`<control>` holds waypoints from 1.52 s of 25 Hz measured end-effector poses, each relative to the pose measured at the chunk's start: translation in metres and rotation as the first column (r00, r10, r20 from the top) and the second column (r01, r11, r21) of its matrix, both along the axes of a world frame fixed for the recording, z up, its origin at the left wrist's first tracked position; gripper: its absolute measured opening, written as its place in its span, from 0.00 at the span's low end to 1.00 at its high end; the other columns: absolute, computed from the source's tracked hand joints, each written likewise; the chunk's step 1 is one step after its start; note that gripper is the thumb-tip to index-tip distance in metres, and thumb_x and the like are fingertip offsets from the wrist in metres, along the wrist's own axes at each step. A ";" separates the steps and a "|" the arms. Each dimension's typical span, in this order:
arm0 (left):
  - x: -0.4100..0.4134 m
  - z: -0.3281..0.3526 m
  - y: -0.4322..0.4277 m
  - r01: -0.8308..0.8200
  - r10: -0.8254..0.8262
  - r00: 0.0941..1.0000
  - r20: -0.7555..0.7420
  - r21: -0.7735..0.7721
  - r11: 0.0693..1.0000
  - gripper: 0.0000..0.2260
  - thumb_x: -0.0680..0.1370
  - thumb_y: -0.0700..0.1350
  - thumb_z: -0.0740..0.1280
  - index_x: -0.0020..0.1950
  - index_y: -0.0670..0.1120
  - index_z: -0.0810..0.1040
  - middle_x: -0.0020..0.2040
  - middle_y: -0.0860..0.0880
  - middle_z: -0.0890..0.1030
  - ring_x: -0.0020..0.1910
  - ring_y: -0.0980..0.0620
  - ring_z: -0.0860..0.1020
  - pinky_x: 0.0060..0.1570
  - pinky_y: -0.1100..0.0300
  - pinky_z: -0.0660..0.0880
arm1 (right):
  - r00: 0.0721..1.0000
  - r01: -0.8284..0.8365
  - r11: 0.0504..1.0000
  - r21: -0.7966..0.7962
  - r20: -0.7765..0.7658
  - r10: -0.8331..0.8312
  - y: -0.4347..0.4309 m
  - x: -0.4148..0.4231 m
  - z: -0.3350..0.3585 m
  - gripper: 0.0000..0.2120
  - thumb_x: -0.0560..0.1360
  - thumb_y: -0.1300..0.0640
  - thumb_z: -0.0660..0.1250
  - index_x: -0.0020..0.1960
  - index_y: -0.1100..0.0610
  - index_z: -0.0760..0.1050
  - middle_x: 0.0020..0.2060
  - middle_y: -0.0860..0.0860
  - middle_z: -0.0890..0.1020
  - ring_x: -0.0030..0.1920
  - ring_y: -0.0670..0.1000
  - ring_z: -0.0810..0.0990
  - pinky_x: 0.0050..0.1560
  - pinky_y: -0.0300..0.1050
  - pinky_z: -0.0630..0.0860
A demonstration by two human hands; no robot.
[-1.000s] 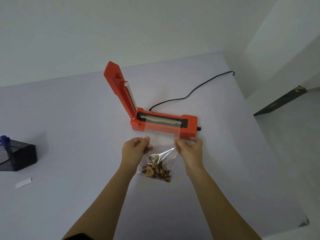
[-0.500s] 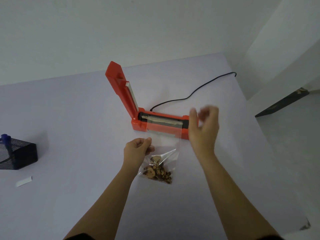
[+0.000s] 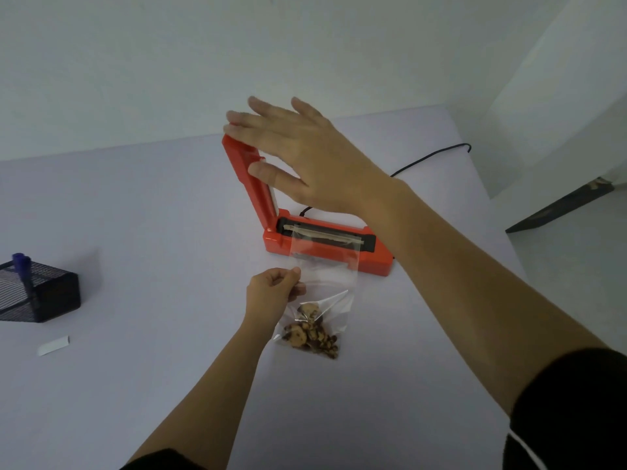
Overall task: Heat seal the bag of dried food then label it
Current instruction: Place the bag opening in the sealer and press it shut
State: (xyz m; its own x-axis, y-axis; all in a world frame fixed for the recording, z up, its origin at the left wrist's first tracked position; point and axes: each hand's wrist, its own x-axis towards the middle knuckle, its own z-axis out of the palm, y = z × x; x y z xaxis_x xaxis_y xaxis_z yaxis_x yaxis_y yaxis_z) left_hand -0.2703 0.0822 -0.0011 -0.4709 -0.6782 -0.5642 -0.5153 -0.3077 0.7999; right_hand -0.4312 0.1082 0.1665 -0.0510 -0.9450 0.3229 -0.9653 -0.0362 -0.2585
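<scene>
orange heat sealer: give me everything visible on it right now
The heat sealer is orange plastic, with a long base flat on the table and a hinged arm raised steeply at its left end. A black channel with a pale sealing strip runs along the base. The clear bag's open end lies across it. The right hand, fingers spread, touches the arm's tip. A black cord leads away behind.

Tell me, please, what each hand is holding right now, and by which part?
The left hand pinches the clear bag by its left edge; the open right hand grips nothing, fingertips at the sealer lid.
</scene>
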 end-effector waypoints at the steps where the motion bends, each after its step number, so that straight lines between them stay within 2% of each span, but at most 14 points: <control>1: 0.000 0.000 0.000 -0.001 0.001 1.000 0.002 0.004 1.000 0.08 0.75 0.46 0.69 0.41 0.41 0.82 0.36 0.45 0.84 0.37 0.49 0.83 0.46 0.58 0.80 | 1.000 0.010 0.999 -0.034 0.021 -0.010 0.002 0.000 0.000 0.21 0.80 0.49 0.55 0.70 0.55 0.65 0.70 0.51 0.69 0.73 0.52 0.61 0.72 0.51 0.51; 3: -0.001 0.000 0.000 -0.005 0.005 1.000 -0.001 0.008 1.000 0.08 0.75 0.46 0.69 0.40 0.42 0.82 0.36 0.45 0.84 0.38 0.48 0.83 0.46 0.57 0.80 | 0.999 0.043 0.993 -0.108 0.032 -0.040 0.007 -0.004 0.001 0.18 0.79 0.49 0.58 0.65 0.57 0.71 0.62 0.55 0.75 0.67 0.53 0.70 0.69 0.47 0.54; 5: -0.001 0.000 0.000 -0.005 0.005 1.000 -0.007 0.006 1.000 0.08 0.75 0.46 0.69 0.39 0.43 0.81 0.36 0.45 0.84 0.38 0.48 0.83 0.45 0.58 0.80 | 0.996 0.086 0.981 -0.171 0.035 -0.081 0.017 -0.011 -0.001 0.14 0.78 0.50 0.60 0.57 0.58 0.75 0.53 0.56 0.77 0.54 0.53 0.76 0.63 0.41 0.61; 6: -0.002 0.001 0.001 -0.005 0.005 1.000 -0.007 0.005 1.000 0.08 0.75 0.45 0.69 0.39 0.43 0.81 0.36 0.45 0.84 0.37 0.49 0.83 0.45 0.58 0.80 | 0.993 0.110 0.976 -0.189 0.053 -0.101 0.024 -0.015 -0.003 0.12 0.77 0.52 0.61 0.53 0.59 0.77 0.49 0.56 0.76 0.48 0.53 0.75 0.57 0.39 0.63; 8: -0.002 0.001 0.001 -0.007 0.007 1.000 -0.008 0.005 1.000 0.08 0.75 0.45 0.69 0.39 0.43 0.81 0.35 0.45 0.84 0.37 0.49 0.83 0.44 0.58 0.80 | 0.982 0.165 0.971 -0.173 0.116 -0.146 0.043 -0.020 -0.013 0.08 0.76 0.59 0.60 0.49 0.61 0.76 0.46 0.56 0.75 0.44 0.51 0.72 0.50 0.39 0.66; 10: -0.002 0.001 0.000 -0.013 0.013 1.000 -0.014 0.012 1.000 0.08 0.75 0.45 0.69 0.39 0.43 0.82 0.35 0.45 0.84 0.37 0.49 0.83 0.44 0.58 0.80 | 0.966 0.204 0.975 -0.091 0.179 -0.185 0.065 -0.020 -0.031 0.12 0.74 0.63 0.56 0.51 0.61 0.76 0.48 0.55 0.76 0.47 0.50 0.73 0.55 0.43 0.68; 13: -0.002 0.001 -0.001 -0.014 0.014 1.000 -0.009 0.013 1.000 0.08 0.75 0.45 0.69 0.39 0.42 0.82 0.35 0.45 0.84 0.37 0.49 0.83 0.42 0.60 0.80 | 0.925 0.298 0.953 0.052 0.230 -0.301 0.097 -0.015 -0.067 0.21 0.73 0.59 0.50 0.61 0.60 0.74 0.59 0.55 0.78 0.64 0.52 0.71 0.69 0.49 0.62; 17: -0.002 0.000 -0.001 -0.007 0.007 1.000 -0.008 0.008 1.000 0.09 0.75 0.45 0.69 0.41 0.39 0.82 0.35 0.44 0.84 0.35 0.51 0.82 0.39 0.63 0.79 | 0.833 0.462 0.848 0.260 0.201 -0.516 0.123 -0.012 -0.110 0.26 0.79 0.48 0.44 0.72 0.59 0.62 0.71 0.54 0.67 0.72 0.52 0.62 0.74 0.49 0.54; 20: -0.002 0.000 -0.001 0.000 0.000 1.000 -0.005 0.006 1.000 0.09 0.75 0.45 0.69 0.41 0.38 0.82 0.35 0.44 0.84 0.34 0.52 0.82 0.39 0.64 0.79 | 0.812 0.503 0.776 0.381 0.101 -0.576 0.125 -0.009 -0.134 0.33 0.76 0.42 0.37 0.74 0.58 0.56 0.74 0.54 0.60 0.75 0.52 0.56 0.73 0.48 0.49; 24: -0.001 0.000 -0.002 -0.007 0.007 1.000 -0.009 0.013 1.000 0.10 0.75 0.44 0.69 0.42 0.38 0.81 0.35 0.44 0.84 0.34 0.52 0.82 0.38 0.64 0.78 | 0.800 0.554 0.733 0.395 -0.006 -0.600 0.124 -0.007 -0.149 0.32 0.76 0.44 0.35 0.75 0.59 0.52 0.75 0.54 0.57 0.76 0.52 0.51 0.73 0.51 0.45; 28: 0.000 0.000 -0.003 0.006 -0.006 1.000 -0.001 0.016 1.000 0.09 0.75 0.45 0.69 0.42 0.39 0.81 0.36 0.44 0.84 0.35 0.51 0.82 0.37 0.65 0.78 | 0.786 0.565 0.716 0.410 -0.002 -0.619 0.123 -0.007 -0.155 0.33 0.75 0.44 0.34 0.75 0.59 0.49 0.76 0.54 0.52 0.76 0.51 0.49 0.73 0.50 0.45; 33: 0.000 -0.003 -0.004 0.009 -0.009 1.000 -0.005 0.011 1.000 0.09 0.75 0.45 0.69 0.42 0.40 0.81 0.35 0.45 0.84 0.34 0.52 0.83 0.35 0.66 0.78 | 0.786 0.564 0.710 0.420 -0.013 -0.617 0.123 -0.009 -0.159 0.34 0.75 0.43 0.34 0.75 0.60 0.48 0.76 0.55 0.52 0.76 0.52 0.49 0.72 0.48 0.43; 38: 0.000 -0.005 -0.004 0.021 -0.022 1.000 -0.007 -0.016 1.000 0.08 0.75 0.45 0.69 0.41 0.41 0.82 0.34 0.45 0.84 0.33 0.53 0.83 0.38 0.64 0.79 | 0.783 0.577 0.702 0.418 -0.036 -0.621 0.122 -0.009 -0.160 0.34 0.75 0.43 0.33 0.75 0.60 0.48 0.76 0.54 0.52 0.76 0.51 0.49 0.72 0.47 0.42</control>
